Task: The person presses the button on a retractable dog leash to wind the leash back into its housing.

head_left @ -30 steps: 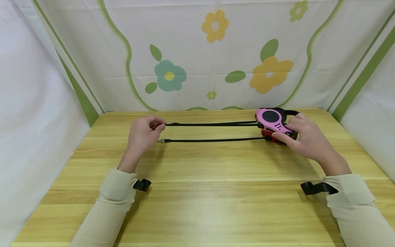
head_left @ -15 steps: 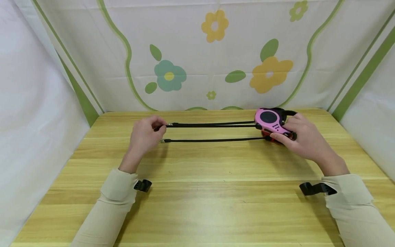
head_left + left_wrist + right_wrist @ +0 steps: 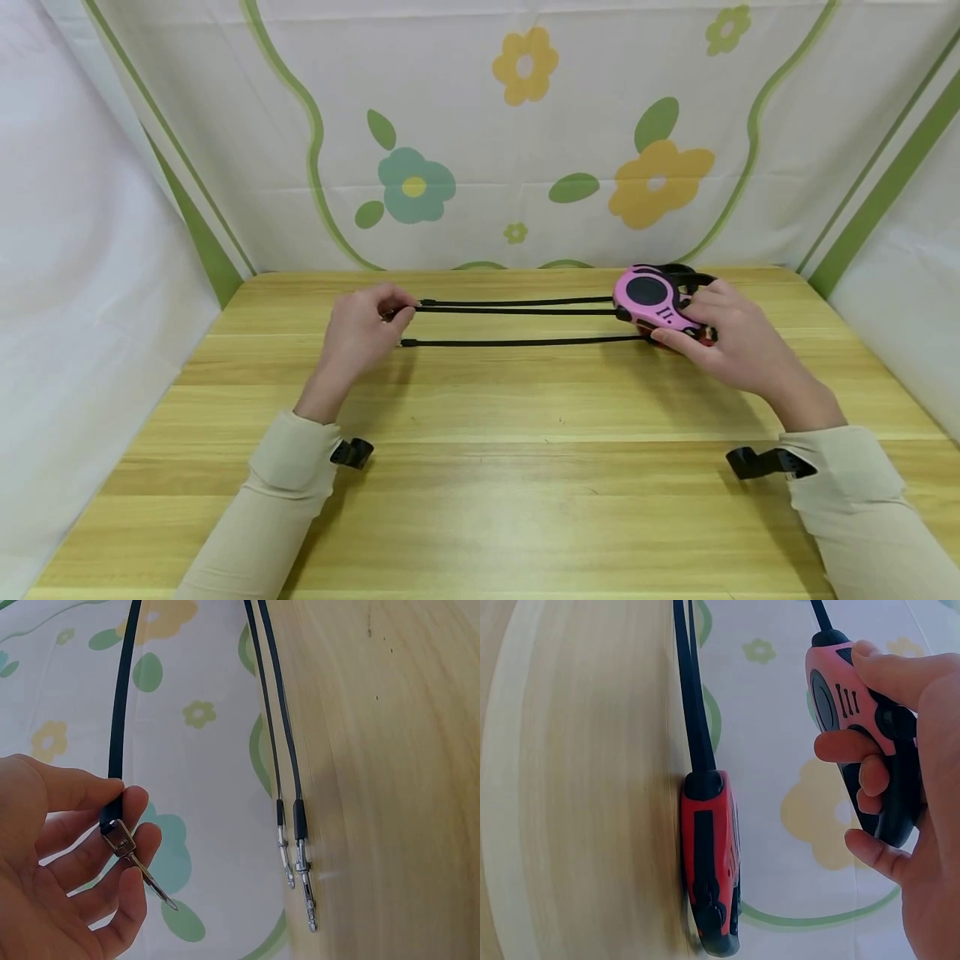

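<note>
Left hand (image 3: pixel 367 329) pinches the black strap (image 3: pixel 120 712) of a pink retractable leash (image 3: pixel 647 292) right beside its silver swivel clip (image 3: pixel 120 838), while the right hand (image 3: pixel 738 337) grips the handle, fingers wrapped round it. Both ends of this leash are held above the wooden tabletop (image 3: pixel 487 500), the strap drawn out straight between them.

Lower down, a red retractable leash (image 3: pixel 709 825) rests on the wood, its strap extended leftward. Beyond it, another outstretched strap (image 3: pixel 517 302) runs roughly parallel; its casing is largely hidden behind the pink one, so its colour cannot be told. Farthest back hangs a flowered curtain (image 3: pixel 480 108).

As a judgement, the work looks mostly done: two leashes are laid out, clips toward the left and casings toward the right. What seems left is the pink one, strap already pulled out but not yet set down.
</note>
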